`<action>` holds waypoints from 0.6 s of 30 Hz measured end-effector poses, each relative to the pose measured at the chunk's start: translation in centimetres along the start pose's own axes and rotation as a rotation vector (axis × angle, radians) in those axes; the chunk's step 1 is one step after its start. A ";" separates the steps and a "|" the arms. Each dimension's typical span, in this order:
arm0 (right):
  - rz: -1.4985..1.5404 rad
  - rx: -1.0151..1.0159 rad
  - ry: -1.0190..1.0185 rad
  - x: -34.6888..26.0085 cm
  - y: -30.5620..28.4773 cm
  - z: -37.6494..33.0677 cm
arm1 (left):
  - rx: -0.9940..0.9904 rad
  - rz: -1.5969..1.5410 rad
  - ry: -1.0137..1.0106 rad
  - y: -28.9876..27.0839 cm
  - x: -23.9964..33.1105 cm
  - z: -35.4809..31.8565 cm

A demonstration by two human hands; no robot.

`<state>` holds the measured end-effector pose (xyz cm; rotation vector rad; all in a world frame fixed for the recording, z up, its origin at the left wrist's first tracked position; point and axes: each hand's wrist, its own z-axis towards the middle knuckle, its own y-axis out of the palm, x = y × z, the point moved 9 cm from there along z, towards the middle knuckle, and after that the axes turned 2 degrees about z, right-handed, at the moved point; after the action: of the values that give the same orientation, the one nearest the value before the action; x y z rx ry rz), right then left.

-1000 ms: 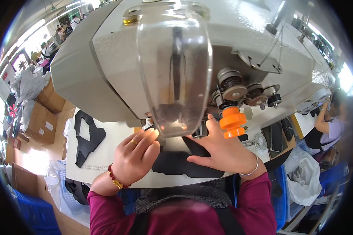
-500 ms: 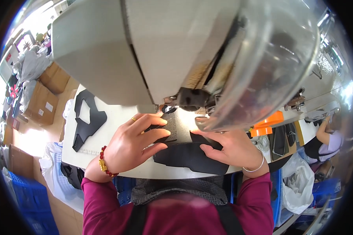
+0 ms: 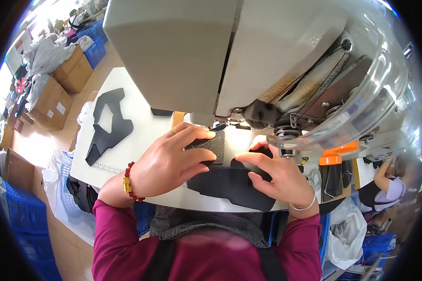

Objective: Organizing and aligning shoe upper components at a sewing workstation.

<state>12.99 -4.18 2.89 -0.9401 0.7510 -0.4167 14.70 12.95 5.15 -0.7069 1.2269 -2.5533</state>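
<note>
A black fabric piece [image 3: 232, 186] lies on the white sewing machine table, its near end close to the front edge. My left hand [image 3: 173, 161] rests on its left part beside a grey textured patch [image 3: 216, 147], fingertips pressing down and fingers apart. My right hand [image 3: 279, 175] sits over the right part, fingers spread, the thumb and index tips against the black material. Above the fingertips hangs the head of a sewing machine [image 3: 187, 51]; its needle area is partly hidden by the machine and my fingers.
Another black cut piece [image 3: 112, 129] with an opening lies at the table's left. A clear guard [image 3: 347, 107] juts over my right hand. Orange round parts [image 3: 335, 154] stand at the right. Cartons [image 3: 51, 103] and blue crates [image 3: 26, 206] are on the left floor. A person [image 3: 387, 189] sits far right.
The view has shifted, so the machine head appears farther right. My right fingers are spread a little wider over the black piece. My left hand stays pressed on it.
</note>
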 end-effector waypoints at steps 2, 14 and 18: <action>0.040 0.006 -0.009 -0.2 0.3 0.4 | 0.007 0.008 0.019 0.0 0.0 0.0; 0.018 0.016 -0.096 -0.7 1.0 0.5 | -0.007 0.007 0.008 0.0 0.2 0.1; 0.010 -0.006 -0.099 -0.9 1.0 0.6 | -0.007 0.023 0.014 0.0 0.2 0.1</action>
<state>12.83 -2.78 2.58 -0.9552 0.6663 -0.3571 14.57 12.74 5.29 -0.6734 1.2412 -2.5408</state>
